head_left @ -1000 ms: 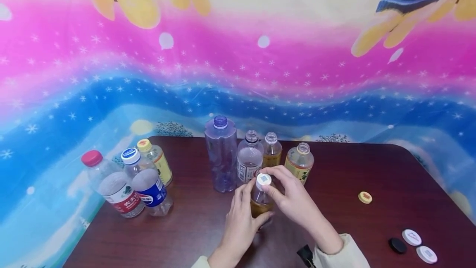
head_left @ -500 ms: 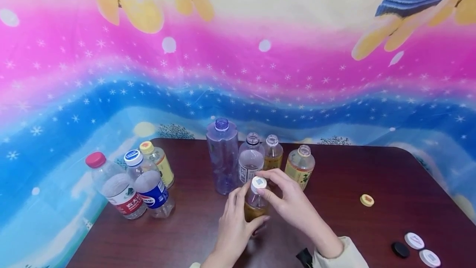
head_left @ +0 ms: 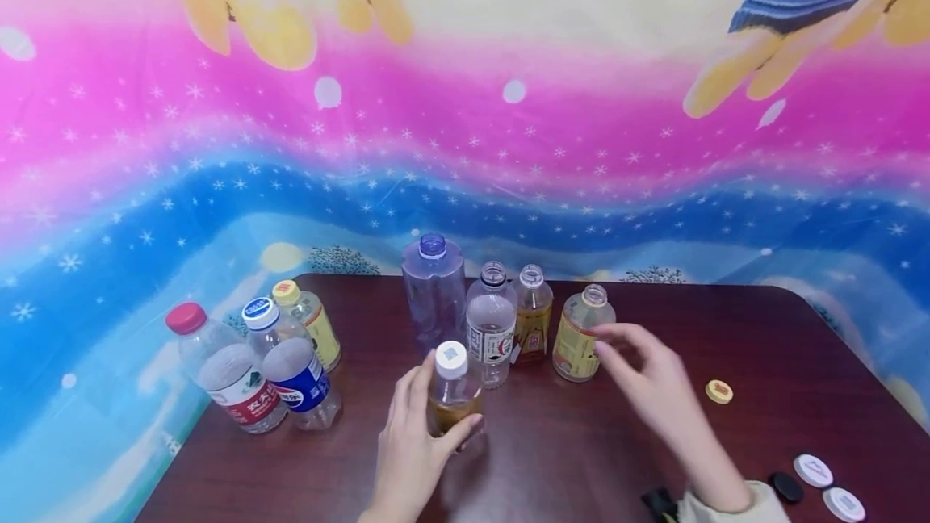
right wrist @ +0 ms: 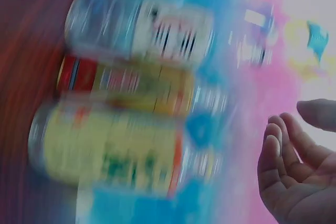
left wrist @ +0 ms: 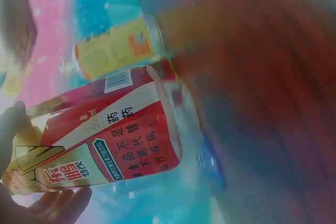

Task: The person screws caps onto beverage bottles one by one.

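Note:
My left hand (head_left: pixel 408 434) grips a clear bottle (head_left: pixel 456 394) with a white screw cap (head_left: pixel 451 359) and amber tint inside. Its red and gold label (left wrist: pixel 115 135) shows large in the left wrist view. To the right, my right hand (head_left: pixel 649 382) holds nothing; its fingers (right wrist: pixel 273 153) are loosely bent, thumb apart, in the right wrist view. In the head view that hand overlaps the edge of an uncapped yellow-label bottle (head_left: pixel 578 345). Behind stand three more uncapped bottles: a tall purple one (head_left: pixel 433 297), a clear one with a white label (head_left: pixel 492 329) and a gold-label one (head_left: pixel 534 321).
At the left stand three capped bottles: red-capped (head_left: pixel 243 394), blue-label (head_left: pixel 298 378) and yellow-capped (head_left: pixel 320 329). Loose caps lie at the right: a yellow cap (head_left: pixel 719 391), a black cap (head_left: pixel 786 487) and two white caps (head_left: pixel 813 470). A patterned cloth (head_left: pixel 465 144) hangs behind the table.
My right hand has let go of the white cap and moved right. My left hand has carried the capped bottle to the left.

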A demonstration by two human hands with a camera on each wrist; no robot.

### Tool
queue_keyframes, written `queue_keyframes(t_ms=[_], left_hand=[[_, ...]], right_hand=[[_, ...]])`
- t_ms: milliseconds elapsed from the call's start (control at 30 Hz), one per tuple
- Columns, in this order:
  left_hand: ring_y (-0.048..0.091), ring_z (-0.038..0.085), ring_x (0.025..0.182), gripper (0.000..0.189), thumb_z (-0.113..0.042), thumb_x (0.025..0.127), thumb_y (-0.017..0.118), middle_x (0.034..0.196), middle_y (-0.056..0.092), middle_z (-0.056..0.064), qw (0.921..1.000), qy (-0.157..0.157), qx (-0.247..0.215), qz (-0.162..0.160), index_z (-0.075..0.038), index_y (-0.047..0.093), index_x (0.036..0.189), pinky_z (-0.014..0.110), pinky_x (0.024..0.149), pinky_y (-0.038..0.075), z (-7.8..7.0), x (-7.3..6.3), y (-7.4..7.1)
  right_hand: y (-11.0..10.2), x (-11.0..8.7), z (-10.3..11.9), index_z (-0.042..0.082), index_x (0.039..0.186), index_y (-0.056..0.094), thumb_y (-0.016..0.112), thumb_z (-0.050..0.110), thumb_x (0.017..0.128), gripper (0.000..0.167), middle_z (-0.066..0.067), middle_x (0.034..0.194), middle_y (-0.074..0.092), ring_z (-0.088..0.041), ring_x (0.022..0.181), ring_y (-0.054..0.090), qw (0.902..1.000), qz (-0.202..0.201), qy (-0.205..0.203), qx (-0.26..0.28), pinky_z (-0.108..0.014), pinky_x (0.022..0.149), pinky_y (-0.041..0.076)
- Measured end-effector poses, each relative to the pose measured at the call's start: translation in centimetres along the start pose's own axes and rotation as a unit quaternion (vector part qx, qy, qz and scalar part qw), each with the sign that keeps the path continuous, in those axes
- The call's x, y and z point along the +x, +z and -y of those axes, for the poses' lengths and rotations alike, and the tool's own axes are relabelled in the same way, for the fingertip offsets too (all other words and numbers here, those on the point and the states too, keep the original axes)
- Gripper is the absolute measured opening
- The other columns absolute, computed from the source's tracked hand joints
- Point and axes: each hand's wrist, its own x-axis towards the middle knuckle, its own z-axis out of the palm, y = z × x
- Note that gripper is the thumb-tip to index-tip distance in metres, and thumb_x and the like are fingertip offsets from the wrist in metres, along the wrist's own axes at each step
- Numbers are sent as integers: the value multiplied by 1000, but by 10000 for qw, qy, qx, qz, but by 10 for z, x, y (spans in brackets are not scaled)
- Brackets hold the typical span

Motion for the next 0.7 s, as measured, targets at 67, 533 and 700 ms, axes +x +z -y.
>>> queue_keyframes(t_ms=[67,533,700], left_hand=[[64,29,100,91,-35,65,85,119,56,10,9999,-88,34,-65,-16,41,143,49,71,56,6,3,-5],[55,42,112,88,-25,73,83,124,53,23,9927,-1044,242,-557,-11,35,146,61,83,48,51,33,-20],[54,42,113,87,-27,75,81,126,51,24,9907,-1207,304,-553,-11,34,147,62,81,49,62,42,-20]], right_hand=[[-15,1,-22,8,110,67,63,16,91,21,-6,92,69,13,76,51,9994,-98,225,-225,-14,68,45],[-100,-19,-163,-7,132,45,45,42,98,59,-35,126,50,-45,100,57,9478,1518,2489,-1294,-42,72,46],[-105,-27,-184,-10,128,47,50,40,96,59,-35,120,55,-47,100,56,9338,1500,2951,-1361,-44,73,46]])
